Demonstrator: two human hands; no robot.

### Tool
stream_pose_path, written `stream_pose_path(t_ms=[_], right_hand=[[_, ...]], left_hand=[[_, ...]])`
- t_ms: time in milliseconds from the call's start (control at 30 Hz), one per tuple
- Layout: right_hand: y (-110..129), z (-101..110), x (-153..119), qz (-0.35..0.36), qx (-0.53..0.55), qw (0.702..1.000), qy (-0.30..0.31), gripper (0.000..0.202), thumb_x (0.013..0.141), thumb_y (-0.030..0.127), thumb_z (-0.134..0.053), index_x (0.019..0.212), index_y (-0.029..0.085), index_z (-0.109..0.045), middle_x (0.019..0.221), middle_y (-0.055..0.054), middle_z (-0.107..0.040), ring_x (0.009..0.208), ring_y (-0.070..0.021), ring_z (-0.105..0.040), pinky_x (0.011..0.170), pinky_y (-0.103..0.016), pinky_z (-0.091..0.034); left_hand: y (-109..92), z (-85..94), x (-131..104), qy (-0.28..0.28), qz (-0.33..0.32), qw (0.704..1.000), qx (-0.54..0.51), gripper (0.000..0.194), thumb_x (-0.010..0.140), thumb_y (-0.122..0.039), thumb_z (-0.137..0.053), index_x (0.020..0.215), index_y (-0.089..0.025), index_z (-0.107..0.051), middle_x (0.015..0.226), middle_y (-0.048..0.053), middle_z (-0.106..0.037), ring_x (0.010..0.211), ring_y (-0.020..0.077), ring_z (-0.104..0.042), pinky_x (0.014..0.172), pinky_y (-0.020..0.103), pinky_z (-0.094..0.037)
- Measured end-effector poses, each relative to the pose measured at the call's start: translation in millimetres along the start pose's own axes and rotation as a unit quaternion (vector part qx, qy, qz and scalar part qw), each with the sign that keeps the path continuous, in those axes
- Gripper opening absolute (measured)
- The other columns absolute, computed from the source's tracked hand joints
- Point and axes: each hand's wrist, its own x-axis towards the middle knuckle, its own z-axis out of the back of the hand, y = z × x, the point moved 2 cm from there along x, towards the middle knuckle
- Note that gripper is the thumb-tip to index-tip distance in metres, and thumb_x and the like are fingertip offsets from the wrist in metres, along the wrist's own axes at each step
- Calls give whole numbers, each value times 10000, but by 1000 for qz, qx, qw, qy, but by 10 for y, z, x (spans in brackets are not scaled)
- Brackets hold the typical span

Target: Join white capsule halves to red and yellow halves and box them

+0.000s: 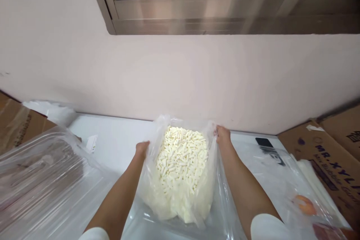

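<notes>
A clear plastic bag (212, 191) lies on the white table in the middle, its mouth spread wide. Inside it are many small pale-yellow, stick-shaped pieces (182, 153). My left hand (142, 148) is closed on the bag's left edge, with most of its fingers hidden behind the plastic. On the far right corner, my right hand (222, 134) pinches the bag's rim. Both arms reach forward, one along each side of the bag.
Clear plastic trays (42, 180) are at the left, before a cardboard box (21, 123). A printed carton (315, 150) stands at right, near a dark phone-like object (263, 142) and clear plastic with an orange item (305, 204). A wall (180, 75) with a window frame (197, 7) rises behind.
</notes>
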Motion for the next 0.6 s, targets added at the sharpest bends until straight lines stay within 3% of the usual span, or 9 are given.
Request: stream_pose_path(t_ms=[67, 133, 233, 267, 367, 433, 467, 533, 600], right_hand=[[99, -118, -107, 27, 14, 999, 30, 233, 751, 384, -586, 849, 173, -587, 672, 12, -620, 437, -53, -398, 416, -175, -322], [120, -259, -444, 91, -21, 987, 133, 250, 785, 365, -550, 932, 173, -614, 789, -16, -660, 524, -69, -474, 500, -184, -387], [-162, -429, -1355, 171, -222, 881, 380, 288, 867, 325, -426, 986, 169, -637, 934, -69, -680, 730, -150, -586, 672, -263, -458], [-327, -430, -1692, 188, -301, 820, 450, 301, 879, 267, -384, 1014, 171, -635, 966, -77, -680, 840, -180, -600, 761, -292, -454], [-737, -191, -2397, 172, -386, 733, 533, 247, 741, 149, -533, 946, 112, -665, 951, -155, -681, 927, -271, -603, 835, -365, -436], [-796, 60, -2518, 166, -479, 618, 601, 327, 712, 190, -579, 1020, 101, -643, 1123, -198, -619, 1025, -314, -565, 874, -410, -412], [-729, 160, -2461, 151, -492, 590, 622, 329, 729, 251, -585, 1025, 118, -642, 1140, -182, -614, 1024, -303, -566, 867, -397, -417], [-448, 199, -2169, 125, -453, 626, 622, 277, 822, 355, -485, 955, 177, -650, 960, -85, -678, 891, -219, -610, 788, -312, -442], [-122, -13, -1727, 123, -436, 738, 500, 354, 892, 387, -336, 870, 185, -625, 819, -47, -669, 772, -177, -605, 723, -281, -440]], left_hand=[[-225, -46, -52, -16, -34, 999, -37, 280, 741, -417, -612, 765, -142, -570, 627, 2, -553, 592, 144, -546, 592, 278, -441], [-468, -115, -243, -1, -88, 994, -67, 279, 806, -434, -531, 840, -163, -588, 699, -12, -565, 639, 111, -544, 641, 243, -443], [-653, -289, -774, 175, -284, 940, -74, 277, 827, -413, -528, 917, -170, -624, 891, 37, -604, 854, 151, -566, 787, 282, -443], [-609, -347, -967, 245, -347, 905, -32, 250, 833, -389, -529, 892, -171, -635, 949, 52, -601, 926, 169, -551, 839, 302, -427], [-154, -446, -1328, 376, -461, 785, 171, 152, 822, -282, -537, 761, -174, -624, 992, 65, -590, 1016, 196, -512, 977, 379, -342], [294, -453, -1342, 429, -455, 703, 339, 164, 820, -218, -519, 684, -178, -602, 899, 39, -610, 978, 192, -529, 1047, 464, -235], [499, -439, -1304, 429, -436, 685, 395, 160, 824, -184, -495, 709, -179, -605, 905, 37, -618, 999, 193, -529, 1057, 481, -211], [807, -421, -1247, 406, -422, 672, 454, 132, 815, -177, -488, 833, -173, -619, 998, 59, -618, 1100, 215, -489, 1071, 489, -191], [973, -448, -1274, 378, -416, 675, 479, 206, 815, -214, -486, 974, -158, -606, 1092, 93, -597, 1150, 238, -457, 1071, 490, -204]])
